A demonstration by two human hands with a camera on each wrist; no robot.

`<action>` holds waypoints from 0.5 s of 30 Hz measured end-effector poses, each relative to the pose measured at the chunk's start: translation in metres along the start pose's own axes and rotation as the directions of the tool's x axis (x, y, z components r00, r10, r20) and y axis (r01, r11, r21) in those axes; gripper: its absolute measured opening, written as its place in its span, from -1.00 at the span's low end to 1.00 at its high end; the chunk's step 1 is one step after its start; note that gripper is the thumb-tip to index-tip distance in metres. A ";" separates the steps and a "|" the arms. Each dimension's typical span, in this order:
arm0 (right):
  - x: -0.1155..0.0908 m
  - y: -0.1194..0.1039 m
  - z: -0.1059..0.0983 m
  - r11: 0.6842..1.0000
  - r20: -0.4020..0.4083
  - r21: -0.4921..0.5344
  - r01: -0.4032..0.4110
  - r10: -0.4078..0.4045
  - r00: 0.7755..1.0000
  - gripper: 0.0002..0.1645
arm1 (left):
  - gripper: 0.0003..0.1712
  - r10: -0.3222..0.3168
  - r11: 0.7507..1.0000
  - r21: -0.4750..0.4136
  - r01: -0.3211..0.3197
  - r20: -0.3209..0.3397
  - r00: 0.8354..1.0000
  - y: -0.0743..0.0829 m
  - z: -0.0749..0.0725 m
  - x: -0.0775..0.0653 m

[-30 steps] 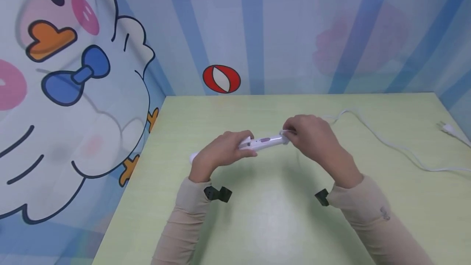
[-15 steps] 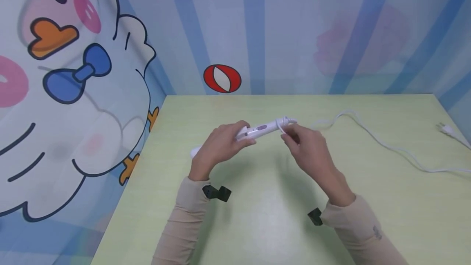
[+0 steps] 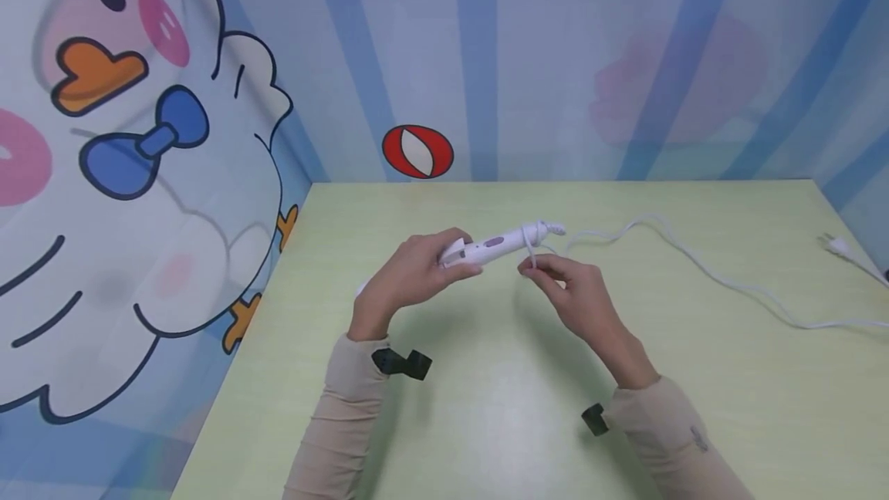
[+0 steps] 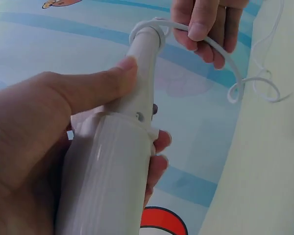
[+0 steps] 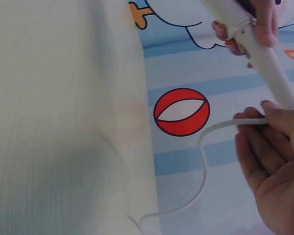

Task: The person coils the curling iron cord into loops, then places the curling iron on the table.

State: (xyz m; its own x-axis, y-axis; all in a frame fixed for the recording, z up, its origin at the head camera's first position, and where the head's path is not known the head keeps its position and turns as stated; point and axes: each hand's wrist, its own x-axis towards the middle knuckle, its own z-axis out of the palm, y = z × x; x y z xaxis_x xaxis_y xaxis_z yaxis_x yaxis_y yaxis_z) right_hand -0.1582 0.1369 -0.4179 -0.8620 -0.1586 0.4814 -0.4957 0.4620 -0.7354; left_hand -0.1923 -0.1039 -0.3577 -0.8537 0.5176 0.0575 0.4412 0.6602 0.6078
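Note:
My left hand (image 3: 417, 275) grips a white hair iron (image 3: 507, 244) above the table, its handle with a purple button pointing right. The far left part of the iron is mostly hidden by that hand. White power cord (image 4: 225, 55) is wound round the handle's end, as the left wrist view shows. Thumb and fingers of my right hand (image 3: 583, 295) pinch the cord just below and right of that end. From the pinch, the loose cord (image 5: 204, 171) hangs in a curve in the right wrist view.
The rest of the cord (image 3: 729, 278) winds over the pale green table (image 3: 500, 423) to the right. A two-pin plug (image 3: 840, 246) lies at the right edge. Behind stands a blue striped wall (image 3: 542, 60) with a cartoon bird (image 3: 208, 268) at left.
The right hand has moved from the handle's end down and towards me, drawing the cord round it. The handle's end has risen a little and shows uncovered; the left hand keeps its grip.

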 end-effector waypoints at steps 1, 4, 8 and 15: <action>0.000 0.002 0.001 1.000 -0.002 0.019 0.014 -0.013 1.000 -0.87 | -0.63 0.002 1.000 -0.013 -0.002 0.005 1.000 0.000 0.000 0.000; 0.000 0.009 0.002 0.996 0.000 0.066 0.053 -0.053 0.999 -0.85 | -0.65 0.015 0.998 -0.061 -0.013 0.025 1.000 0.000 0.000 -0.001; 0.002 0.016 0.003 0.993 -0.009 0.049 0.110 -0.109 0.994 -0.83 | -0.69 0.046 0.993 -0.114 -0.038 0.068 0.997 0.002 -0.003 -0.003; 0.007 0.024 0.001 0.947 -0.025 -0.119 0.298 -0.303 0.953 -0.79 | -0.75 0.083 0.987 -0.148 -0.066 0.117 0.990 0.004 -0.008 -0.009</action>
State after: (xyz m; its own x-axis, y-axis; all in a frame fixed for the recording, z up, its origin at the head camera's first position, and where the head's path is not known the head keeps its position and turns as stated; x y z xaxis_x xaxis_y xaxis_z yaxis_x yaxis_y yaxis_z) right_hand -0.1759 0.1457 -0.4329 -0.6685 -0.2691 0.6933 -0.7137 0.4943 -0.4963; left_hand -0.1853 -0.1096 -0.3495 -0.7758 0.6308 0.0153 0.4506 0.5370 0.7131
